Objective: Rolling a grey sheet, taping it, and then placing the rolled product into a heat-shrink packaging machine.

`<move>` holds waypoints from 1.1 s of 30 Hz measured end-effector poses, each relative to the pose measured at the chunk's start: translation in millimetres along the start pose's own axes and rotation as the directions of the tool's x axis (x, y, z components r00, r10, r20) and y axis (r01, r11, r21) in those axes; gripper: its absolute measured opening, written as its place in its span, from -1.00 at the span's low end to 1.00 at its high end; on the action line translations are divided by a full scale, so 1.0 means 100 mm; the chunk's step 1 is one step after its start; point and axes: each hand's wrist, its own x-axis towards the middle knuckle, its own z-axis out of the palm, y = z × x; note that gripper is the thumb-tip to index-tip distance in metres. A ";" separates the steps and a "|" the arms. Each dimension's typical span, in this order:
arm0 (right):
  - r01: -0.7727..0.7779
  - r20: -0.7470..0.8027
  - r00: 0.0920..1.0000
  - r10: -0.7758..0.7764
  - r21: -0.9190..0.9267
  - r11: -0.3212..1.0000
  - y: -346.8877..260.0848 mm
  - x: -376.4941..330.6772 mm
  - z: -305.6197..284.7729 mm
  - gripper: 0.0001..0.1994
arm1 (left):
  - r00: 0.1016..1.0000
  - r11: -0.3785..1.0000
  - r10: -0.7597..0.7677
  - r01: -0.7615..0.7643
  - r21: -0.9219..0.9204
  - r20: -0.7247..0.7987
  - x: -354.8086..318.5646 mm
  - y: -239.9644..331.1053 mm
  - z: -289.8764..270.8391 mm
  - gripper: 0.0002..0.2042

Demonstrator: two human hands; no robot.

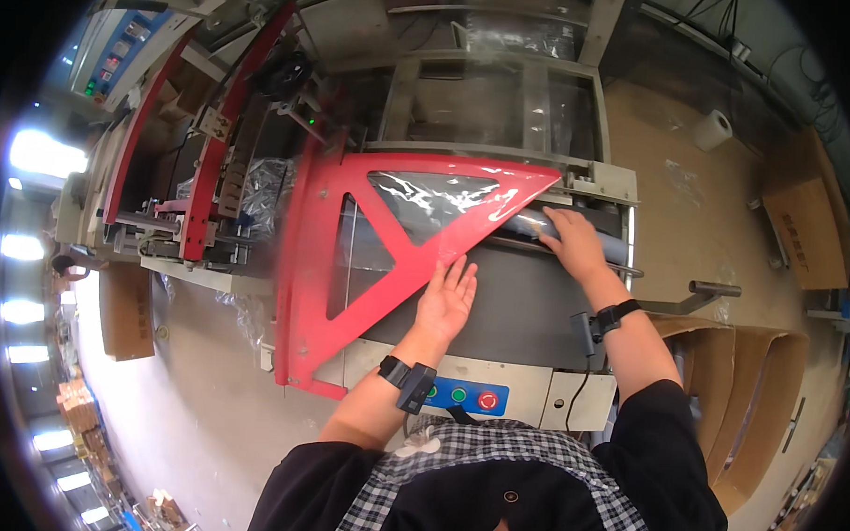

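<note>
A red triangular frame (402, 265) with cut-out openings spans the machine in front of me, with clear plastic film (437, 202) showing through it. My left hand (449, 299) is palm up, fingers stretched out, with the tips at the frame's slanted edge. I cannot tell whether they touch it. Right of the frame's tip, my right hand (577, 241) curls its thumb and fingers on a grey shiny roll (606, 242), which lies across the far part of the dark flat bed (517, 301). Part of the roll is hidden behind my hand and the frame.
Nearest my body, a blue panel (481, 399) carries green buttons and a red one. A metal crank-like bar (710, 289) sticks out at the right, above open cardboard boxes (753, 399). Red machine uprights (203, 192) stand at the left. A white roll (713, 130) lies far right.
</note>
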 end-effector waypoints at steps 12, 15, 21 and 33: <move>-0.240 -0.064 0.968 0.243 0.049 0.970 -0.42 -1.40 -0.40 -0.75 | 0.980 0.964 -0.198 0.191 0.187 0.020 -0.15 0.20 -0.11 -0.63; -0.384 -0.014 0.922 0.388 0.118 0.916 -0.63 -2.03 -0.46 -0.83 | 0.945 0.910 -0.319 0.282 0.303 0.078 -0.23 0.22 -0.21 -0.66; -0.626 0.056 0.780 0.624 0.106 0.773 -2.20 -3.05 -0.39 -0.90 | 0.869 0.770 -0.464 0.300 0.563 0.171 -1.26 1.18 -0.61 -0.67; -0.859 0.285 0.486 0.826 0.329 0.392 -2.30 -5.52 0.88 -0.77 | 0.968 0.533 0.074 -0.241 0.811 0.238 -2.70 2.42 -1.42 -0.71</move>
